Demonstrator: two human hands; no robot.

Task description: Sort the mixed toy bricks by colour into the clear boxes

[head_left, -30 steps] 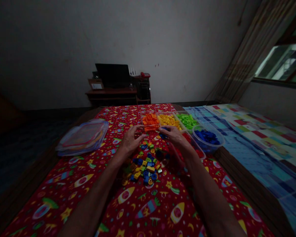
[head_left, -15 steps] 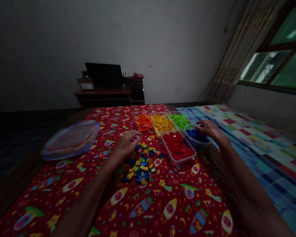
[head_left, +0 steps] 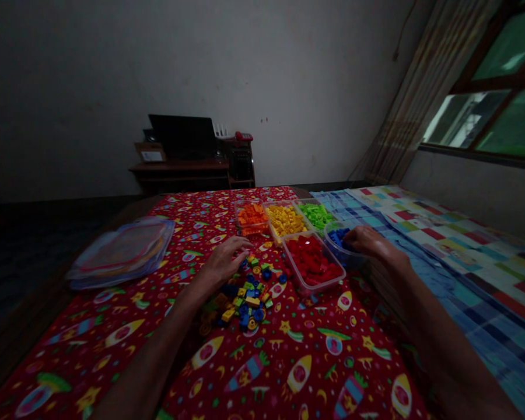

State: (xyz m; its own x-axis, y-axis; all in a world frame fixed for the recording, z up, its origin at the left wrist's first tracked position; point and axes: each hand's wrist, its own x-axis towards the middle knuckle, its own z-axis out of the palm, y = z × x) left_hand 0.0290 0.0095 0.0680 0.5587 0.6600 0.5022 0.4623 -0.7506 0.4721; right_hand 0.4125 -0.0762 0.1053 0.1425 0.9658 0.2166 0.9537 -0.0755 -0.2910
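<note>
My left hand [head_left: 225, 258] hovers at the far left edge of a mixed pile of toy building bricks [head_left: 249, 300] in blue, yellow, green and orange. Its fingers are loosely curved and apart, and nothing shows in them. Over the right rim of a round clear tub [head_left: 352, 256] reaches my right hand [head_left: 367, 240]. Its bent fingers are drawn together at the blue bricks [head_left: 338, 235] inside; whatever they hold is hidden. Left of this tub stands a rectangular clear box [head_left: 315, 287] of red bricks [head_left: 310, 259].
Farther back are clear boxes of orange bricks [head_left: 251, 216], yellow bricks [head_left: 285, 220] and green bricks [head_left: 317, 215]. Stacked plastic lids [head_left: 122, 251] lie at the left on the red patterned cloth [head_left: 271, 402]. A bed with checked covers [head_left: 476, 315] adjoins on the right.
My right hand has lowered from above the round tub to the blue bricks in it. My left hand stays by the mixed pile. The whole view has shifted slightly.
</note>
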